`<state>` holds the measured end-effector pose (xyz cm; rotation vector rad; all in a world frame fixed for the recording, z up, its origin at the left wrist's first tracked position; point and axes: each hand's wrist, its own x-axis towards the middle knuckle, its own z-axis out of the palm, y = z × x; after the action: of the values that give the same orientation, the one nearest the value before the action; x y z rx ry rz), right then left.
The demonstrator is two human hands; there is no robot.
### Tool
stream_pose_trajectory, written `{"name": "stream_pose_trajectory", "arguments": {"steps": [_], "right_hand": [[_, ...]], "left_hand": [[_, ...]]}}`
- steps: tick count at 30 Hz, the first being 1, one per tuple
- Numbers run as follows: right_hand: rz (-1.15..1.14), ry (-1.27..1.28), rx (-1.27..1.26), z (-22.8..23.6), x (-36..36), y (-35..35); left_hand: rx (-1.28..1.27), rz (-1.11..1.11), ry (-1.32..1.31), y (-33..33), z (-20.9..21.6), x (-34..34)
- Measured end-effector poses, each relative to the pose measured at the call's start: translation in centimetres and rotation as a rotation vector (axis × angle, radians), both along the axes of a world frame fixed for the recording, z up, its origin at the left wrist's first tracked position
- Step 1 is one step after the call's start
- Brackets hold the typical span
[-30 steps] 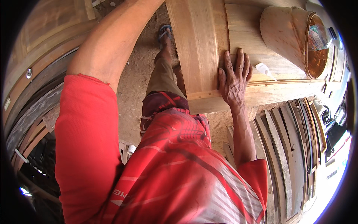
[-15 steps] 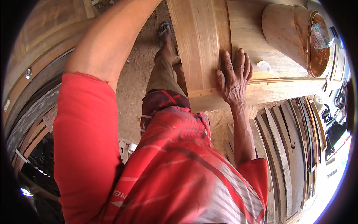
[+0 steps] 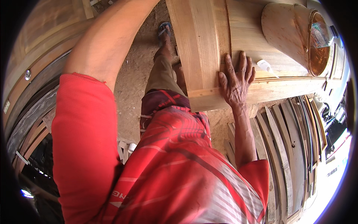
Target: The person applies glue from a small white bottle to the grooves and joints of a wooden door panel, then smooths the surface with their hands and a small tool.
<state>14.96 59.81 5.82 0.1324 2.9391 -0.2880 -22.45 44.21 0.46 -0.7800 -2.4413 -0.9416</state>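
My right hand [image 3: 237,84] lies flat with fingers spread on a wooden panel [image 3: 199,48], which looks like a door. Its fingertips rest over the seam between a raised side board and the recessed middle. My left arm [image 3: 102,46] stretches up and away past the upper edge of the picture, so the left hand is hidden. Just right of my right hand, a small white bottle with a narrow nozzle [image 3: 265,66] lies on the wood.
A stained bucket [image 3: 283,35] lies on its side on the wood, a clear plastic item at its mouth. Wooden strips [image 3: 278,149] stand in a row at the right. More panels [image 3: 35,71] lean at the left, one with a round metal knob [image 3: 28,74].
My right hand has slid very slightly toward me on the wood, fingers still spread. The left arm, bottle and bucket look nearly unchanged.
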Motion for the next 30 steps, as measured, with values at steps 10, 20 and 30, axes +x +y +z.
{"name": "stream_pose_trajectory", "arguments": {"steps": [10,20,30], "right_hand": [[0.022,0.054,-0.070,-0.3,-1.7,-0.8],[0.039,-0.003,0.069,-0.4,-1.0,-1.2],[0.001,0.047,0.009,-0.6,-2.5,-1.1]], "left_hand": [[0.018,-0.006,0.013,-0.2,-0.4,-0.1],[-0.022,0.003,0.047,-0.3,0.1,0.4],[0.004,-0.006,0.030,-0.4,0.4,-0.2]]}}
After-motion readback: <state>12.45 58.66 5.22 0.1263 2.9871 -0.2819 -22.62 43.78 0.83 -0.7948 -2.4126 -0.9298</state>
